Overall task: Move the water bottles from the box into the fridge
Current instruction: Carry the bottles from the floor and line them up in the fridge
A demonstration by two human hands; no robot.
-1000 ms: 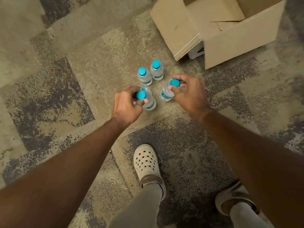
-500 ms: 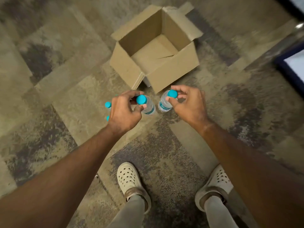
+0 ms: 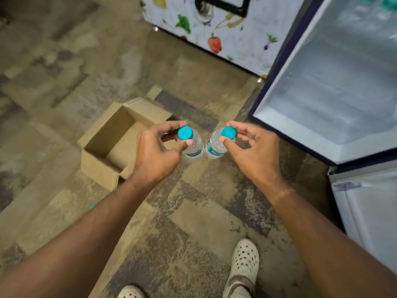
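Note:
My left hand (image 3: 155, 152) pinches a small clear water bottle (image 3: 193, 145) by its teal cap, and it hangs above the carpet. A second bottle (image 3: 214, 147) of the same kind hangs from my right hand (image 3: 253, 151), also pinched at the cap. The two bottles nearly touch at their bodies. An open cardboard box (image 3: 107, 145) sits on the floor behind my left hand, with no bottles showing inside it. The fridge (image 3: 335, 82) stands open at the right, its white interior in view. A teal cap (image 3: 92, 207) peeks out beside my left forearm.
A fridge door or panel with vegetable prints (image 3: 225, 33) stands at the top centre. A lower white fridge part (image 3: 369, 211) juts out at the right edge. My feet in cream clogs (image 3: 245, 263) stand on patterned carpet.
I have lifted both bottles off the floor and turned right. The fridge has come into view, the box has slid to the left, and the other bottles are hidden behind my left arm.

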